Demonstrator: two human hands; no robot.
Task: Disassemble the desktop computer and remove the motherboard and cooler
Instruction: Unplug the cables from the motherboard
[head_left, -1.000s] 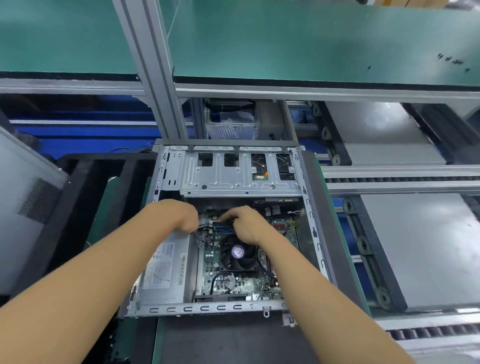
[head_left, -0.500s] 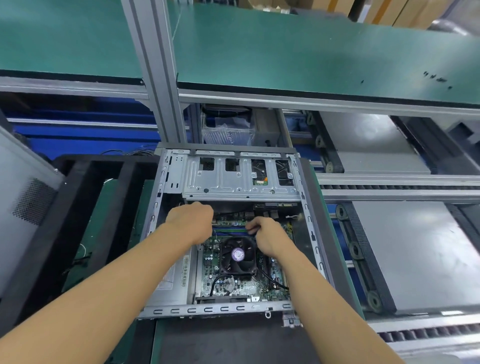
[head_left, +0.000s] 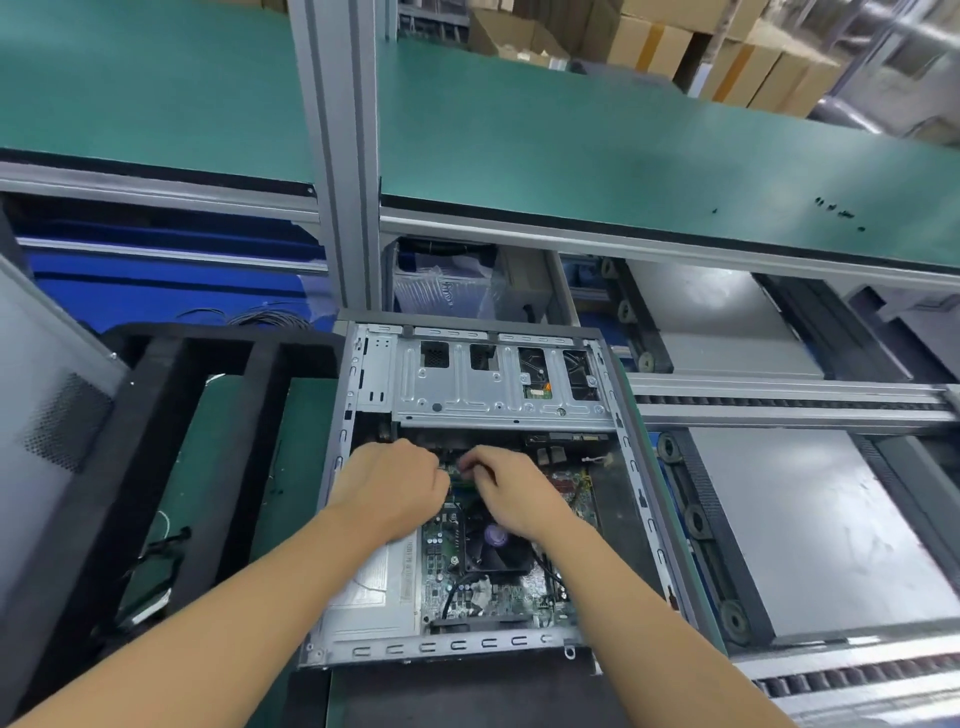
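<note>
The open desktop case (head_left: 441, 647) lies flat in front of me. Its green motherboard (head_left: 441, 561) carries a black cooler fan (head_left: 496, 551) with a purple hub. Both of my hands reach in just above the fan, under the silver drive cage (head_left: 493, 384). My left hand (head_left: 389, 488) is curled knuckles-up, fingers pointing down. My right hand (head_left: 514, 493) pinches with its fingertips. Between them shows a narrow green strip, seemingly a memory module (head_left: 460, 475), and each hand grips one end. The hands hide the slots.
A silver power supply (head_left: 374, 587) fills the case's left side. A black foam frame (head_left: 156, 441) with loose cables (head_left: 161, 551) stands left, beside a grey side panel (head_left: 47, 395). Conveyor pallets (head_left: 810, 519) run on the right. An aluminium post (head_left: 343, 156) and green shelf (head_left: 571, 145) rise behind.
My hands have drawn closer together over the memory slots. The view has tilted up, bringing cartons behind the shelf into sight.
</note>
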